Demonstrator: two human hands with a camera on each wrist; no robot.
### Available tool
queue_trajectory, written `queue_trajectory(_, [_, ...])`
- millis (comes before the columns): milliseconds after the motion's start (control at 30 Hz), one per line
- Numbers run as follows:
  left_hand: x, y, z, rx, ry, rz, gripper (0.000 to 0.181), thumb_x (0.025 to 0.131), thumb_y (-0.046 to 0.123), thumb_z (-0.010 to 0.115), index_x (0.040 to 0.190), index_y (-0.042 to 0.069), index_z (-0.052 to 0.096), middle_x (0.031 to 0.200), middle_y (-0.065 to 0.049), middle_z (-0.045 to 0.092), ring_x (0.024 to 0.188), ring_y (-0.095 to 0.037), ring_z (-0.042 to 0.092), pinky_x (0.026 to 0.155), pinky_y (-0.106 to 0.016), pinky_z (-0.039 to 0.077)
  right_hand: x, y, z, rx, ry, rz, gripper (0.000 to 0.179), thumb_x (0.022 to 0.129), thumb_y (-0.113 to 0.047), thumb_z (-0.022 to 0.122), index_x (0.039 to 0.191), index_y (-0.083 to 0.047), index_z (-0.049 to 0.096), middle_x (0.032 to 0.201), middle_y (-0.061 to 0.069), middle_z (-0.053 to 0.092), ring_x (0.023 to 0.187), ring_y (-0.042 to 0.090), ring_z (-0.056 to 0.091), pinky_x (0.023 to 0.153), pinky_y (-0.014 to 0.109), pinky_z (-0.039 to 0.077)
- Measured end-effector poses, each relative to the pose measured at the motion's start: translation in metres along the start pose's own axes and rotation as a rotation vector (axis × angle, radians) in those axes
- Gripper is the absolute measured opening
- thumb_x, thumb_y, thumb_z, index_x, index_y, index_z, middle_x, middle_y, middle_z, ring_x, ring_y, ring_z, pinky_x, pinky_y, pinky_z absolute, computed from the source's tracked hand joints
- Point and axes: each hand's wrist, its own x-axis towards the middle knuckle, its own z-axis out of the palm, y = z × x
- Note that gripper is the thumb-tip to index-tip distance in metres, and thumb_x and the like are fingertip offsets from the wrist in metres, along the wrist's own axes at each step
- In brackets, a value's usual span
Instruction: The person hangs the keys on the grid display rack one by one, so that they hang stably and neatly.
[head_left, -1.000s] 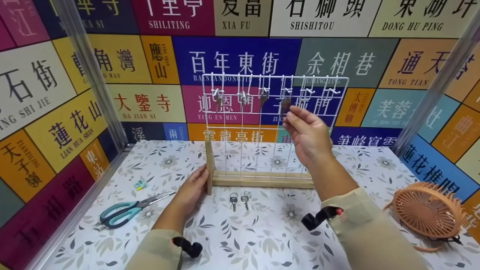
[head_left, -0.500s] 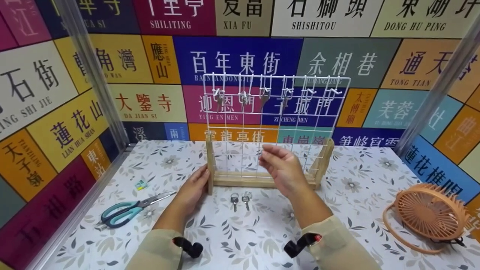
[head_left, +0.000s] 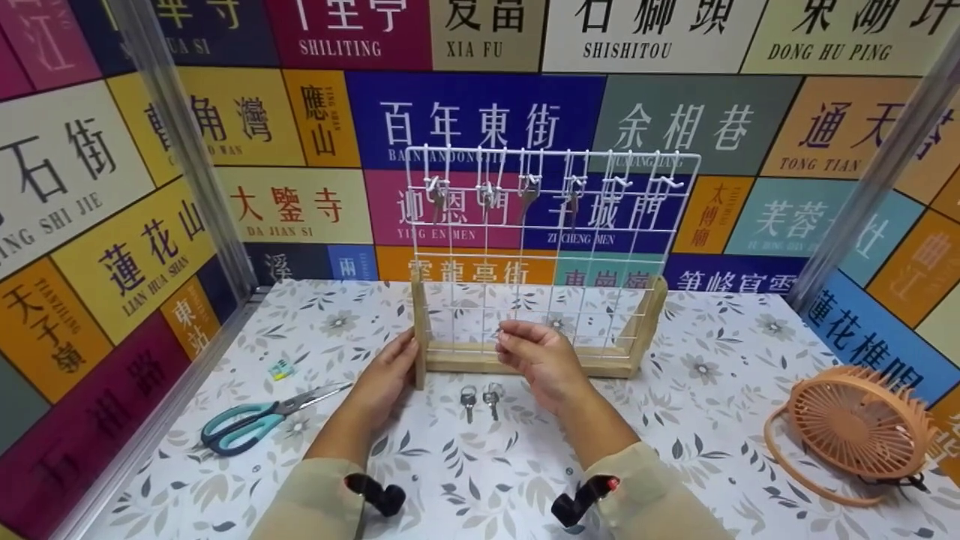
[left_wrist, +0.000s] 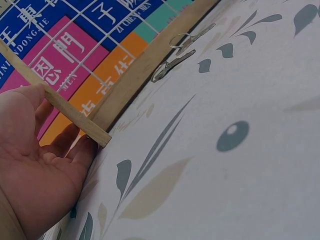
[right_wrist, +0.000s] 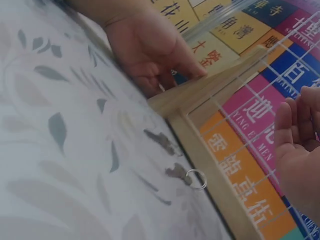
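Observation:
A white wire grid rack (head_left: 487,256) stands upright in a wooden base (head_left: 525,365). My left hand (head_left: 386,375) grips its left wooden side post (left_wrist: 75,112), thumb on one side and fingers behind. Several keys (head_left: 529,193) hang from white hooks along the upper grid, with two more hooks (head_left: 617,183) to their right. Before the base lie two keys on rings, a left key (head_left: 469,405) and a right key (head_left: 492,403). Just above and behind them is my right hand (head_left: 546,365), its fingers loosely bent with nothing visible in them; the right wrist view shows it partly cut off.
Teal-handled scissors (head_left: 244,427) lie left of my left forearm, a small green-and-yellow packet (head_left: 280,369) behind them. An orange fan (head_left: 859,424) stands at the right. Sign-covered walls rise behind the flowered tabletop (head_left: 712,420).
My right hand has let go of a key hanging on the fourth hook and come down leftward to near the two lying keys. My left hand has stayed on the post.

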Motion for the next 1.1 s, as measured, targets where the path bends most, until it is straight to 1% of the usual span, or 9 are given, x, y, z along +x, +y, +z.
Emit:
queue_trajectory(167, [-0.002,0.000,0.000,-0.002,0.000,-0.006,0.056,0.109,0.054,0.056,0.162,0.041,0.045,0.171,0.001,0.043,0.163,-0.027,0.035,0.136,-0.049,0.024,0.004,0.018,-0.007,-0.079,0.010,0.085,0.029,0.094,0.001,0.077,0.123,0.003,0.074,0.102,0.006,0.076,0.088,0.017,0.074,0.085,0.029,0.064])
queue_trajectory(267, [-0.002,0.000,0.000,-0.012,-0.004,-0.001,0.056,0.109,0.053,0.056,0.162,0.040,0.044,0.172,0.000,0.043,0.163,-0.028,0.035,0.136,-0.050,0.023,0.006,0.026,-0.013,-0.145,0.006,0.112,0.031,0.093,-0.002,0.079,0.124,0.002,0.075,0.107,0.011,0.077,0.090,0.018,0.074,0.082,0.028,0.064])
queue_trajectory(333, [-0.002,0.000,0.000,-0.017,-0.005,0.005,0.056,0.109,0.052,0.056,0.162,0.040,0.045,0.172,0.000,0.043,0.163,-0.028,0.035,0.136,-0.050,0.023,0.007,0.030,-0.016,-0.180,-0.004,0.119,0.034,0.094,-0.003,0.080,0.127,0.004,0.073,0.109,0.013,0.078,0.090,0.018,0.074,0.082,0.029,0.064])
queue_trajectory(433, [-0.001,0.000,0.000,-0.019,-0.008,0.009,0.056,0.109,0.052,0.056,0.162,0.039,0.045,0.172,-0.001,0.043,0.163,-0.029,0.034,0.136,-0.050,0.023,0.009,0.036,-0.021,-0.234,-0.017,0.118,0.038,0.094,-0.004,0.079,0.130,0.006,0.071,0.107,0.011,0.079,0.089,0.016,0.073,0.082,0.029,0.064])
queue_trajectory(667, [-0.001,-0.001,0.000,-0.023,-0.003,0.016,0.056,0.109,0.051,0.057,0.162,0.038,0.045,0.172,0.000,0.042,0.163,-0.028,0.034,0.136,-0.049,0.024,0.010,0.045,-0.031,-0.424,-0.025,0.100,0.033,0.095,-0.006,0.078,0.126,0.002,0.074,0.117,0.015,0.078,0.089,0.016,0.072,0.078,0.027,0.060])
queue_trajectory(733, [0.000,-0.002,0.000,-0.025,-0.001,0.023,0.056,0.109,0.050,0.057,0.163,0.037,0.045,0.172,0.000,0.043,0.162,-0.027,0.036,0.136,-0.048,0.025,0.010,0.047,-0.032,-0.463,-0.030,0.096,0.032,0.095,-0.008,0.079,0.126,0.001,0.075,0.116,0.014,0.078,0.090,0.017,0.072,0.077,0.026,0.060])
queue_trajectory(833, [0.000,-0.002,0.000,-0.030,-0.001,0.039,0.055,0.110,0.047,0.057,0.163,0.034,0.045,0.171,-0.001,0.043,0.161,-0.028,0.037,0.136,-0.048,0.027,0.011,0.049,-0.033,-0.504,-0.039,0.088,0.032,0.094,-0.009,0.080,0.125,-0.001,0.076,0.115,0.013,0.079,0.088,0.018,0.072,0.076,0.026,0.060])
queue_trajectory(933, [0.001,-0.002,0.001,-0.034,0.007,0.038,0.054,0.110,0.047,0.056,0.162,0.036,0.047,0.170,0.000,0.045,0.161,-0.027,0.038,0.135,-0.047,0.028,0.011,0.050,-0.034,-0.537,-0.039,0.085,0.031,0.093,-0.009,0.081,0.124,-0.003,0.076,0.115,0.013,0.079,0.086,0.018,0.072,0.075,0.026,0.060])
queue_trajectory(1100, [0.001,-0.002,0.001,-0.031,0.002,0.034,0.053,0.111,0.047,0.055,0.162,0.037,0.047,0.171,0.001,0.044,0.162,-0.027,0.037,0.136,-0.048,0.026,0.010,0.052,-0.033,-0.599,-0.049,0.060,0.028,0.092,-0.005,0.080,0.120,-0.003,0.077,0.113,0.013,0.078,0.090,0.016,0.071,0.079,0.027,0.062])
